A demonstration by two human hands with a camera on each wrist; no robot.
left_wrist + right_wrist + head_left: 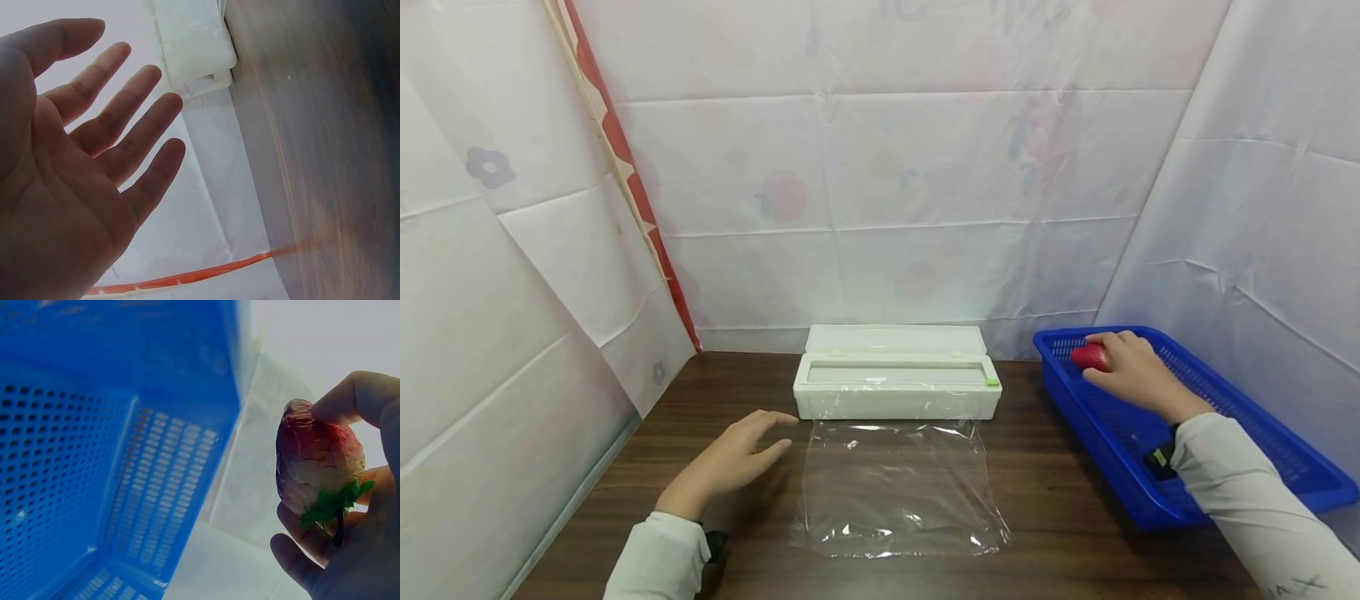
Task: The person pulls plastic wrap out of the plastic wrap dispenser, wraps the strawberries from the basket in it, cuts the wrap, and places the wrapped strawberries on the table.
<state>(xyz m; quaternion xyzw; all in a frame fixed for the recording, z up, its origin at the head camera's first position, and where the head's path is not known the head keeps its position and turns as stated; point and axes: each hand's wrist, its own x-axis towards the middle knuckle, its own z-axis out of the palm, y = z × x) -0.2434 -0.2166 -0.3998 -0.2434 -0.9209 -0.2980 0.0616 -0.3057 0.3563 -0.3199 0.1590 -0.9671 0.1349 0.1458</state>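
Observation:
In the head view my right hand (1133, 375) holds a red strawberry (1091, 357) over the far end of a blue plastic basket (1093, 462). The right wrist view shows the strawberry (315, 456) pinched between thumb and fingers, its surface crinkled and shiny, with green leaves and a dark stem. My left hand (733, 458) hovers empty, fingers spread, just left of a sheet of clear cling film (898, 492). That film lies on the table, reaching forward from a white dispenser box (898, 406) whose lid stands raised. Palm and straight fingers of the left hand (69, 187) show in the left wrist view.
A green slider (992, 382) sits at the box's right front edge. The dark wooden table (1030, 533) meets white patterned sheeting (895, 275) behind and at both sides. The basket's perforated walls (159, 481) rise beside my right hand.

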